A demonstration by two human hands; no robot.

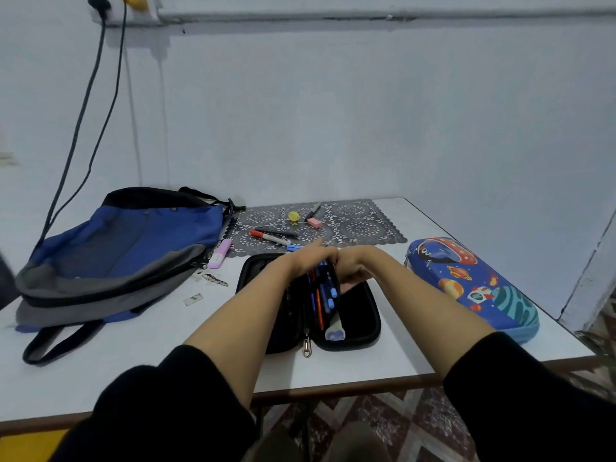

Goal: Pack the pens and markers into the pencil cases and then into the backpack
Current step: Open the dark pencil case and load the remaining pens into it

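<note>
A black pencil case point(361, 315) lies open in the middle of the white table point(133, 355), with several blue and orange pens point(325, 295) standing in its middle flap. My left hand point(308, 258) and my right hand point(355, 266) meet at the far end of that flap, fingers curled on it and the pens. A blue space-print pencil case point(473, 285) lies zipped to the right. A blue and grey backpack point(116, 255) lies flat at the left. A red-capped marker point(268, 237), a black pen point(278, 231), another black pen point(312, 211) and a pink highlighter point(220, 254) lie loose behind.
A dark lace mat point(353, 225) covers the back of the table, with a pink eraser point(314, 222) and a small yellow object point(294, 216) on it. Two cables point(83, 128) hang down the wall at the left. The table's front edge is close to me.
</note>
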